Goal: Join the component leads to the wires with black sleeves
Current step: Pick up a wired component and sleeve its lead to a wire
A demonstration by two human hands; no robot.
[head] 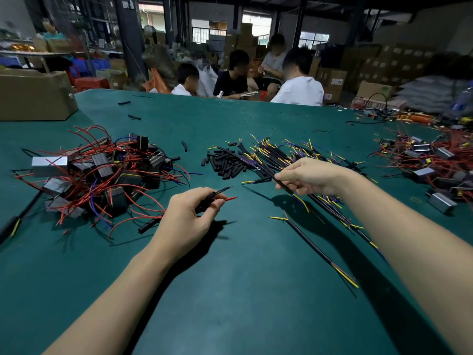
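l hand (188, 213) pinches red lead (230, 198), r hand (311, 176) grips black cable (282, 185)

Left hand (188, 216): curled fingers hide where the red lead (231, 198) and thin black sleeved lead (222, 190) run inside the grip. Right hand (311, 176): palm covers the middle of the black sheathed wire (282, 184) it pinches. Tangled pile of red-wired black components (102, 175) near the green desk's left edge: too knotted to tell lead from lead. Second red-wired pile (430, 162) cut by the right frame edge. Brown cardboard box (33, 96) at the far left corner cut off too. Background faces blurred.
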